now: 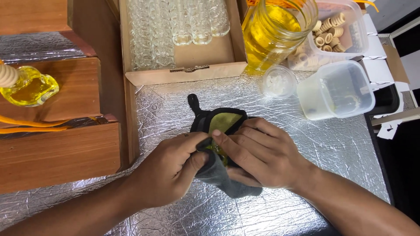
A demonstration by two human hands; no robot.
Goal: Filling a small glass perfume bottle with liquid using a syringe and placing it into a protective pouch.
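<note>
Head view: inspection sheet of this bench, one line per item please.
Surface: crinkled silver foil sheet over the bench, wooden blocks at left.
Job's things: dark cloth with a yellow-green patch, wrapped round something yellowish that is mostly hidden.
Clutter: box of clear vials, jar of yellow liquid, tub of wooden caps, empty tub, small round cup, filled bottle on a block.
Grippers: left hand and right hand both closed on the cloth, fingers pressing on top.
Cables: two orange cords across the blocks.
Surroundings: white cardboard and dark area at right.
</note>
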